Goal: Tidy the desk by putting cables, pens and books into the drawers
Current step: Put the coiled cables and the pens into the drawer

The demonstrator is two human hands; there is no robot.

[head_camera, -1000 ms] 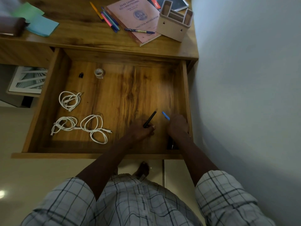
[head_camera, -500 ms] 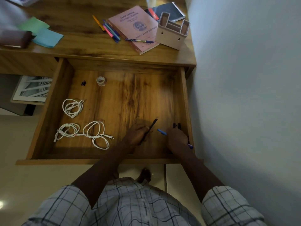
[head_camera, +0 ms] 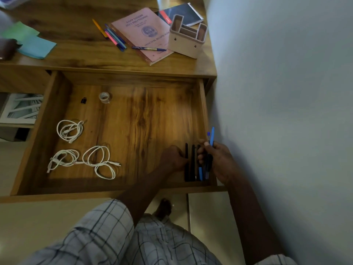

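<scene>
Right of the frame's centre, in the grainy wooden drawer (head_camera: 145, 121), slim black pens (head_camera: 193, 165) lie side by side. The right hand (head_camera: 219, 159) pinches a blue pen (head_camera: 212, 135); the left hand (head_camera: 172, 158) curls beside them, grip unclear.

I am looking down at a wooden counter (head_camera: 76, 41) standing just beside a plain pale wall (head_camera: 277, 92) on my right. The wall is catching soft light up high and darkening toward the bottom corner. Below, a glossy cream tiled floor (head_camera: 47, 217) is showing, with a dark seam (head_camera: 188, 211) running between two tiles. Under the counter's left side, a white slatted frame (head_camera: 21, 109) is sitting in shadow.
</scene>
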